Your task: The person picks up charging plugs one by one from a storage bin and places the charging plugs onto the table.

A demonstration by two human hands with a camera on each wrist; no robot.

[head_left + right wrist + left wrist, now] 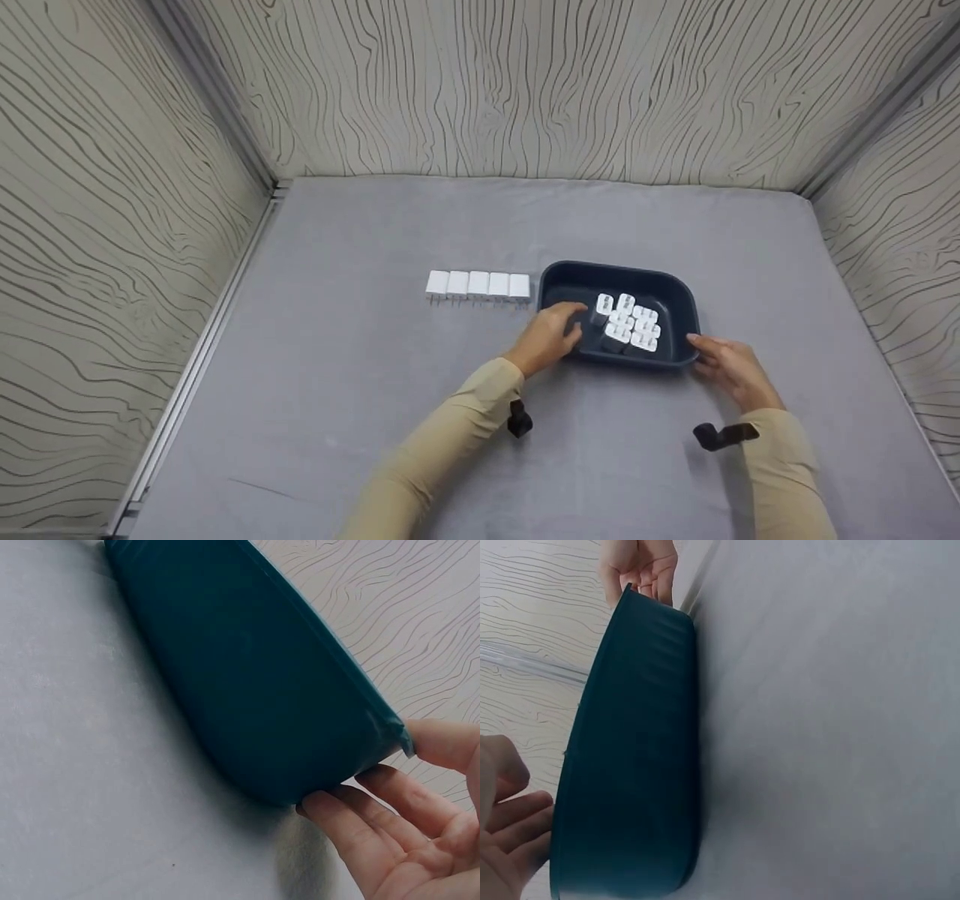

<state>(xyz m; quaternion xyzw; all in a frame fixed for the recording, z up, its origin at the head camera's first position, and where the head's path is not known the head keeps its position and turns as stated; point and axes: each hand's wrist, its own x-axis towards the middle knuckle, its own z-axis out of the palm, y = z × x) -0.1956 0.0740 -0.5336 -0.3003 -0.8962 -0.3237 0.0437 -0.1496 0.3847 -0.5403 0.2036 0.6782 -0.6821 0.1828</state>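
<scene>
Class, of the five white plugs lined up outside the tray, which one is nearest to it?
The rightmost white plug: it ends the row beside the dark blue tray, while the other four lie farther left.

Smooth, matt plastic basin [621,275], smooth plastic plugs [478,283] with metal-looking prongs [477,302], matt cloth [337,337]

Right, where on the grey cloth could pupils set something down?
Bare cloth lies left of the plug row, and behind it up to the patterned wall. It's crowded inside the tray, where white plugs cluster, and at its ends, with the left fingers and right fingers.
</scene>
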